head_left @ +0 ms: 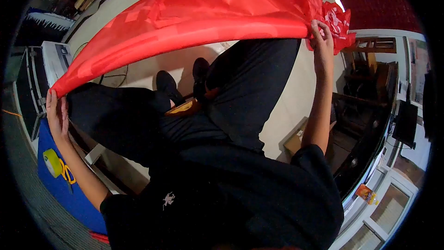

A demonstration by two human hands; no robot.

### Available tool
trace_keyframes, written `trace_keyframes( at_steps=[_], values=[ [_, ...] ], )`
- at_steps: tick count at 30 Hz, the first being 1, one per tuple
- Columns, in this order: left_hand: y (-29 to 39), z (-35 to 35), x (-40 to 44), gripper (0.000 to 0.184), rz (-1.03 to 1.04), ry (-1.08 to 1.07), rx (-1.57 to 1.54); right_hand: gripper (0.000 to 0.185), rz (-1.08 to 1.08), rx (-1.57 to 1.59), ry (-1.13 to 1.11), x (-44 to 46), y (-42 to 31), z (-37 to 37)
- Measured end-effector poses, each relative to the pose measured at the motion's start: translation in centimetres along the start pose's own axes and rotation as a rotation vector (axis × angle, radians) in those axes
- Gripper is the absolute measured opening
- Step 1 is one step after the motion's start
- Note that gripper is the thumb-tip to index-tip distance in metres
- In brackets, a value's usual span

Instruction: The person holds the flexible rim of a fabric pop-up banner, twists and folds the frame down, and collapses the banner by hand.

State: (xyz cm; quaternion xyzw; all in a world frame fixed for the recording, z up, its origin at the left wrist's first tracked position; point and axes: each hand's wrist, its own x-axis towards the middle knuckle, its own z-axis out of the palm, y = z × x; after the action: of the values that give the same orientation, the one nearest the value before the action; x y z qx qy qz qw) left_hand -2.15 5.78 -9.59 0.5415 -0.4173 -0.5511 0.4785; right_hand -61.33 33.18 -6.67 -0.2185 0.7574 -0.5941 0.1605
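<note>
A large sheet of thin red fabric stretches across my lap and over my knees, its near edge pulled out between both hands. At the left end, my left hand pinches the corner of the cloth. My right hand grips the other end of that edge, fingers closed on it. Beyond the right hand the fabric bunches up, and white printed marks show on the crumpled part. Faint folded layers show through the sheet.
On a blue surface at my left lie a roll of yellow-green tape and scissors with orange handles. A cardboard box stands on the floor at right, near dark wooden furniture. A white appliance stands beyond my left hand.
</note>
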Motion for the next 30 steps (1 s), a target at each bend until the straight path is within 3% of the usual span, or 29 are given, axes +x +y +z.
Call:
trace_keyframes(
  at_steps=[2,4,6,8,9,10,12,14,15,18,20,22,23,24,26,28,30],
  values=[
    [0.0,-0.9,0.2,0.033,-0.002,-0.071,-0.015,0.025,-0.016,-0.143,0.016,0.1,0.2,-0.3],
    [0.8,-1.4,-0.4,0.029,-0.029,-0.556,-0.18,0.032,-0.035,-0.127,-0.081,1.3,1.3,-1.3],
    [0.4,0.3,-1.4,0.026,-0.009,0.038,0.041,0.033,-0.171,-0.226,0.003,1.3,2.0,-2.0],
    [0.9,1.1,-1.6,0.027,-0.032,-0.074,0.057,0.035,-0.075,-0.338,0.037,1.1,1.6,-2.1],
    [1.1,1.5,-1.8,0.028,-0.042,-0.131,0.066,0.035,-0.586,-0.703,-0.114,1.7,3.0,-4.0],
    [1.8,2.7,-2.6,0.026,-0.034,-0.127,0.064,0.034,-0.269,-0.544,-0.142,3.0,3.7,-5.0],
    [2.7,3.4,-2.8,0.026,-0.032,-0.281,0.099,0.033,-0.132,-0.39,-0.161,4.2,4.6,-6.8],
    [3.1,3.3,-2.7,0.025,-0.038,-0.255,0.078,0.034,0.047,-0.305,-0.081,4.2,3.8,-7.0],
    [3.1,3.4,-2.6,0.025,-0.055,-0.259,0.055,0.034,-0.081,-0.44,-0.128,4.0,3.4,-6.9],
    [2.9,3.6,-2.3,0.028,-0.037,-0.261,0.073,0.034,-0.038,-0.413,-0.135,3.0,2.2,-6.0],
    [2.6,3.1,-1.8,0.03,-0.023,-0.259,0.053,0.034,-0.157,-0.529,-0.187,4.5,3.8,-7.6],
    [2.8,3.1,-2.0,0.032,0.01,-0.268,0.058,0.033,0.092,-0.24,-0.148,4.7,4.1,-7.8],
    [1.8,3.0,-1.8,0.033,0.046,-0.219,0.006,0.033,0.089,-0.233,-0.157,4.9,5.3,-7.8],
    [1.5,2.7,-1.9,0.033,0.049,-0.214,0.009,0.034,-0.095,-0.434,-0.237,5.2,5.8,-8.3],
    [1.3,1.5,-1.8,0.035,0.124,-0.41,-0.116,0.041,-0.472,-0.823,-0.385,5.3,7.0,-8.9],
    [1.0,1.0,-1.4,0.038,0.13,-0.437,-0.101,0.045,-0.512,-0.909,-0.42,5.0,6.8,-8.7],
    [0.9,1.1,-1.2,0.031,0.27,-0.565,-0.17,0.049,-0.553,-0.997,-0.453,5.2,7.3,-8.8]
  ],
)
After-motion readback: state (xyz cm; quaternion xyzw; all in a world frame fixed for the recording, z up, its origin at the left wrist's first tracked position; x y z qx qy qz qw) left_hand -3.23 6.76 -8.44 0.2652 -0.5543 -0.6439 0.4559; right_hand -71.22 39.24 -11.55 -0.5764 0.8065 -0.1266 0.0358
